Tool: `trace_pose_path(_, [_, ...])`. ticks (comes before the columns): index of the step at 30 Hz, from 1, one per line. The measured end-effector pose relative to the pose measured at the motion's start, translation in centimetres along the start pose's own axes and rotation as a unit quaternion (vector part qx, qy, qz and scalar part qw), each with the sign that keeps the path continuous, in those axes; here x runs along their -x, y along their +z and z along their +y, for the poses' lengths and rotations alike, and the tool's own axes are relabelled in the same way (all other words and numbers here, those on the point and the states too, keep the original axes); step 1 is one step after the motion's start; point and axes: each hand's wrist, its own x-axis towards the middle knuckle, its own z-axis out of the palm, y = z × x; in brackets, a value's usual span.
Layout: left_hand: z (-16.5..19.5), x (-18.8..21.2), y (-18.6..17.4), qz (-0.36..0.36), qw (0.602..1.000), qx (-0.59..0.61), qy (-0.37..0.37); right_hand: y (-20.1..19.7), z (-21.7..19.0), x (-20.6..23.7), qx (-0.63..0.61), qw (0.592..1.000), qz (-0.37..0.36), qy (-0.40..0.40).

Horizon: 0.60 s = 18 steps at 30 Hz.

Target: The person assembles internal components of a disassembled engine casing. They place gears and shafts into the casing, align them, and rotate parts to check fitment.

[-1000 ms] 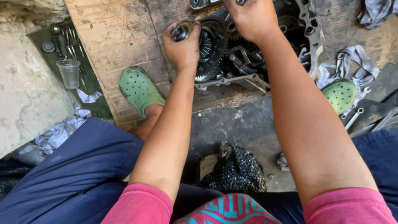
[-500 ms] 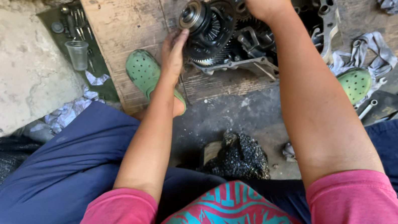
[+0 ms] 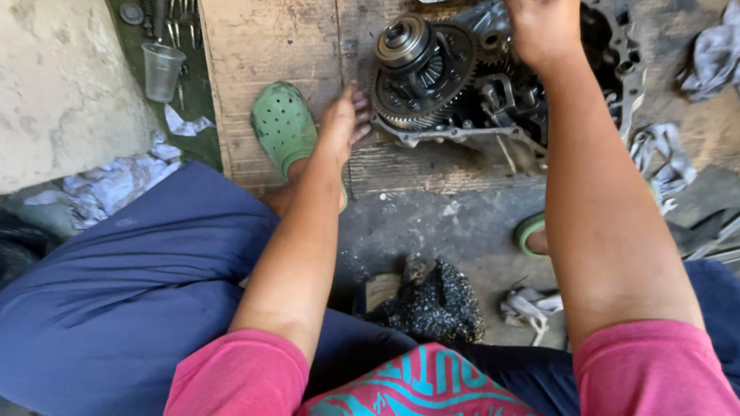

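Left hand (image 3: 343, 125) dropped off greasy round steel gear cluster (image 3: 424, 74), now open flat; I keep right hand (image 3: 544, 18) clenched on gearbox part, steady.

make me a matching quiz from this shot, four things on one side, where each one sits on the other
Things:
1. clear plastic cup
2. green perforated clog
3. crumpled grey rag
4. greasy metal gear assembly

Places:
A. top right, on the wooden board
B. on the person's foot, beside the left hand
C. under the right hand
D. far left, among small metal tools

Pairs: 1-D, 2-B, 3-A, 4-C
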Motion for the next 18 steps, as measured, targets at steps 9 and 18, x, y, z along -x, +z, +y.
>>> trace_pose_path(9, [-0.7, -1.6, 1.0, 0.048, 0.988, 0.143, -0.044, 0.6, -0.4, 4.2, 0.089, 0.990, -0.073, 0.076])
trace_pose_path(18, [-1.5, -0.3, 0.0, 0.166, 0.985, 0.040, 0.036, 5.1, -1.0, 7.2, 0.243, 0.935, 0.251, -0.053])
